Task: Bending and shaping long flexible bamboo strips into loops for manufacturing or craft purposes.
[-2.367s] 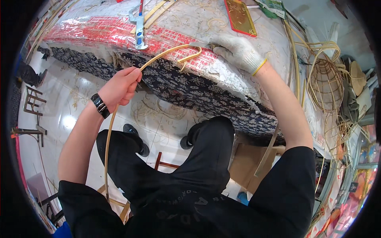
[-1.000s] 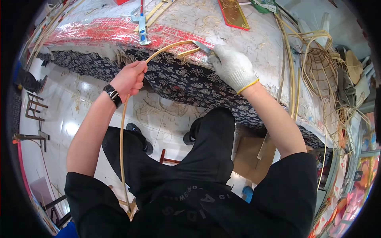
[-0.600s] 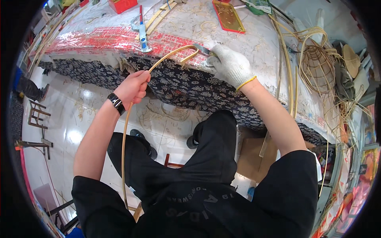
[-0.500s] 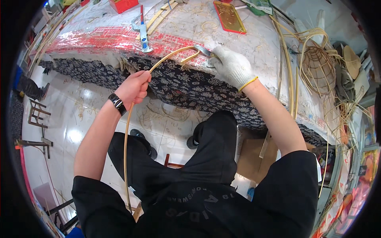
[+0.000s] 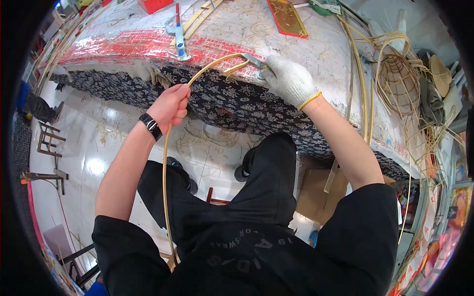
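A long, thin strip of pale bamboo or cane (image 5: 165,192) runs from my lap up through my left hand (image 5: 171,104). The bare fingers of that hand are closed round it. Beyond them it arches right over the table edge and doubles back in a tight hook, its short free end pointing left. At the bend, a flat grey metal tool (image 5: 254,60) touches the strip. My right hand (image 5: 290,81), in a white knitted glove with a yellow cuff, is closed round this tool; the glove hides most of it, so its kind is unclear.
The table (image 5: 237,37) is draped in dark flowered cloth (image 5: 232,111). On it lie a blue-and-silver clamp-like tool (image 5: 180,43), a red-rimmed tray (image 5: 287,18) and a red box (image 5: 154,5). A woven frame (image 5: 397,81) and loose strips stand right. A cardboard box (image 5: 318,190) sits below.
The strip's lower length has shifted right, and my left hand has moved very slightly right. Both hands keep their hold, with the metal tool still at the bend.
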Demonstrator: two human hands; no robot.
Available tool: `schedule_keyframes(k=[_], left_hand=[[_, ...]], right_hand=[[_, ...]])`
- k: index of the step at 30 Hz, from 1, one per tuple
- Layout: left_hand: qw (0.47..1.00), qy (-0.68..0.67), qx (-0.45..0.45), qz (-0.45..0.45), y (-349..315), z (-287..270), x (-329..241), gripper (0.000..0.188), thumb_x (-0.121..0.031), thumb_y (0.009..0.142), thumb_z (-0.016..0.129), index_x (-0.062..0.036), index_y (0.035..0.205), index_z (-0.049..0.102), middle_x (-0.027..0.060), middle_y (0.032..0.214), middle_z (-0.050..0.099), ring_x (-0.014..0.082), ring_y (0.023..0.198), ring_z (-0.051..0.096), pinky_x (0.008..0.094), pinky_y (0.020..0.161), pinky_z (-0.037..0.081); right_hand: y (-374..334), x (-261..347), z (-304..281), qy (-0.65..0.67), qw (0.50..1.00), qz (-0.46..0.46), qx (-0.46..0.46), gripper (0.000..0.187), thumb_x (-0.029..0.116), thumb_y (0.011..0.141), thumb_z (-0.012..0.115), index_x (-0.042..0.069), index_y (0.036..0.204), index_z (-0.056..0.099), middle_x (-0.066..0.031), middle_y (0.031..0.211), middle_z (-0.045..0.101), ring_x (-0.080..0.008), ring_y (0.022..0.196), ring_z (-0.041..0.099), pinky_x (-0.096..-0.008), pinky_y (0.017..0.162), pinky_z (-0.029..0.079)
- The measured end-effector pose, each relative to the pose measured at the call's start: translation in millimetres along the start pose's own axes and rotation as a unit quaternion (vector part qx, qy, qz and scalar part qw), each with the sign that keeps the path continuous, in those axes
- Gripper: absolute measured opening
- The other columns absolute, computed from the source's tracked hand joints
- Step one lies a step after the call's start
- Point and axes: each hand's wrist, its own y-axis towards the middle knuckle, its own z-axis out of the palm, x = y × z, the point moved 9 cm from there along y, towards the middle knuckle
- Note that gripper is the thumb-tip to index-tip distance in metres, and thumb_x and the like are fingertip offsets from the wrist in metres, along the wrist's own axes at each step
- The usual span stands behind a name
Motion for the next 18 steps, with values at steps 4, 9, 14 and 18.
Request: schedule_keyframes(k=[4, 9, 14, 18], left_hand=[[1.0, -0.005, 0.011, 0.0, 0, 2, 0, 0.024, -0.033, 0.106, 0.047, -0.0175, 0.088, 0.046, -0.0099, 0.061, 0.03, 0.004, 0.046, 0.025, 0.0235, 0.041, 0.018], [1.0, -0.011, 0.015, -0.006, 3, 1, 3, 0.025, -0.037, 0.107, 0.047, -0.0192, 0.089, 0.047, -0.0106, 0.061, 0.03, 0.0031, 0.046, 0.024, 0.0221, 0.039, 0.017], [1.0, -0.016, 0.02, -0.005, -1, 3, 1, 0.024, -0.037, 0.107, 0.047, -0.0192, 0.09, 0.047, -0.0106, 0.061, 0.03, 0.0032, 0.046, 0.024, 0.0222, 0.039, 0.017], [0.999, -0.022, 0.025, -0.007, 1, 1, 3, 0.023, -0.037, 0.107, 0.047, -0.019, 0.091, 0.048, -0.0105, 0.061, 0.031, 0.0033, 0.046, 0.025, 0.0221, 0.039, 0.017]], right_hand=[[-3, 3, -1, -0.006, 1.0, 0.015, 0.006, 0.022, 0.028, 0.093, 0.061, 0.007, 0.098, 0.064, -0.0233, 0.089, 0.067, -0.0444, 0.084, 0.065, -0.0534, 0.073, 0.051], [-3, 9, 2, -0.006, 1.0, 0.026, -0.004, 0.023, 0.027, 0.093, 0.062, 0.004, 0.095, 0.064, -0.0252, 0.088, 0.066, -0.0446, 0.084, 0.065, -0.0532, 0.073, 0.052], [-11, 19, 3, 0.021, 0.997, 0.069, -0.012, 0.025, 0.025, 0.093, 0.061, 0.001, 0.091, 0.063, -0.0265, 0.085, 0.066, -0.0445, 0.083, 0.066, -0.053, 0.073, 0.052], [-13, 21, 7, 0.028, 0.995, 0.099, -0.007, 0.025, 0.024, 0.093, 0.061, 0.0, 0.09, 0.063, -0.0264, 0.084, 0.066, -0.0444, 0.082, 0.066, -0.053, 0.073, 0.053]])
